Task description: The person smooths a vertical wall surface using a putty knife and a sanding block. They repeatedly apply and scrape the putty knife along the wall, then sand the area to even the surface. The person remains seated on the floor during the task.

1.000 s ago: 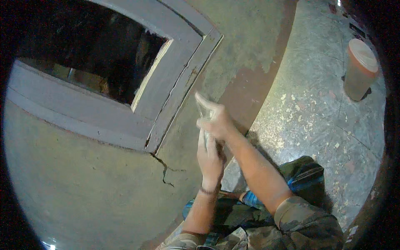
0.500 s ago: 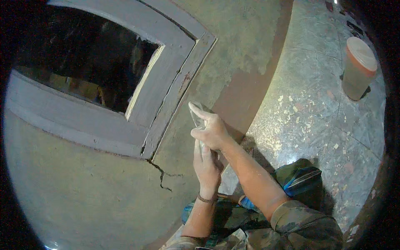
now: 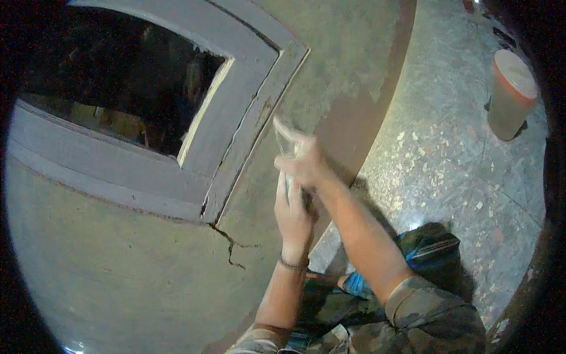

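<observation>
My right hand [image 3: 303, 162], whitened with dust, has its forefinger stretched up and left and its thumb bent below. A thin, see-through, film-like piece [image 3: 279, 142] spans the gap between that finger and thumb. Just beneath, my left hand [image 3: 295, 221], with a band at its wrist, reaches up with fingers against the underside of the right hand. A pale greenish bit shows between its fingers; what it belongs to is hidden. Both hands are in front of the greenish wall [image 3: 253, 206], beside the grey window frame [image 3: 236, 133], touching neither as far as I can tell.
A dark window pane [image 3: 118, 76] fills the frame. A crack [image 3: 230, 248] runs down the wall from the frame's corner. Pale flakes [image 3: 407, 171] litter the grey floor [image 3: 448, 118]. A bucket-like container with a whitish, orange-rimmed top [image 3: 512, 97] stands at far right. My bent leg [image 3: 430, 253] is below.
My right hand has shifted slightly up and right, its forefinger now higher beside the window frame. My left hand has followed upward a little, staying against it. The film-like piece remains between the right fingers.
</observation>
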